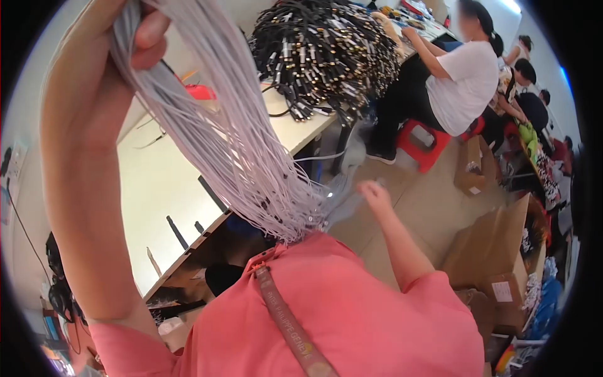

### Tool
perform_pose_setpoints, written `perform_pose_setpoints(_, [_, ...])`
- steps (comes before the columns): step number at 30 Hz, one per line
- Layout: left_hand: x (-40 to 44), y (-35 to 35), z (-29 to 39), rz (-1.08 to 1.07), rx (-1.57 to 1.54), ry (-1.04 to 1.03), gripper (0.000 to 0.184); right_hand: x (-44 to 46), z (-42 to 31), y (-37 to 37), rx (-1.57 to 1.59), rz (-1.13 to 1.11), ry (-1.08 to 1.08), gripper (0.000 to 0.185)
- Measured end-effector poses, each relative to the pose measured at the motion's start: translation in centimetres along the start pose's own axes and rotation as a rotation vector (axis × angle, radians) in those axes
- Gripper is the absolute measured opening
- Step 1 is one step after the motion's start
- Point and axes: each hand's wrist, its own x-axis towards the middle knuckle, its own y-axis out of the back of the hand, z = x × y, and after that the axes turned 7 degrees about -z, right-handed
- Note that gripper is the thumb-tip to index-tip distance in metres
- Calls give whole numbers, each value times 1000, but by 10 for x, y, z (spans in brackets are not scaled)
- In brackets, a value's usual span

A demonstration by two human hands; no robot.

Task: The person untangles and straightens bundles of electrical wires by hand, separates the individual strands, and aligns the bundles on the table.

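High at the upper left, my left hand (141, 44) is wrapped round a thick bundle of pale grey-white cables (220, 119). The bundle hangs down and to the right across the table edge, and its lower ends fan out in front of my pink shirt. To the right of those ends is my right hand (374, 191), held low with its fingers curled together. A blurred translucent plastic piece (353, 166) shows between it and the table. Whether my right hand grips part of it is too blurred to make out.
A large heap of black cables (323, 53) with metal connectors lies on the white table (157, 182). A co-worker in a white shirt (465, 81) sits beyond, on a red stool (419, 146). Cardboard boxes (490, 251) stand on the floor at the right.
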Motion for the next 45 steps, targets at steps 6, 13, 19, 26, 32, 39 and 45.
perform_pose_setpoints(6, [-11, 56, -30, 35, 196, -19, 33, -124, 91, -35, -286, -495, -863, 45])
perform_pose_setpoints(13, [9, 72, -59, 40, 132, 55, 33, -209, 90, -68, 13, -166, -1216, 47])
perform_pose_setpoints(19, [19, 58, -73, -77, 103, 65, 28, -238, 102, -90, 110, -160, -1229, 49])
perform_pose_setpoints(26, [5, 26, -20, -300, -18, 75, 25, -185, 193, -102, -148, -587, -746, 52])
perform_pose_setpoints(32, [0, -50, 32, -98, -188, 132, 28, -36, -100, -73, 407, -95, 189, 22])
perform_pose_setpoints(39, [-37, -107, 3, 1, -200, 143, 27, -26, -134, -58, -89, -159, 497, 23])
perform_pose_setpoints(45, [-65, -126, -26, -1, -246, 285, 27, -36, -81, 42, -303, 193, 561, 14])
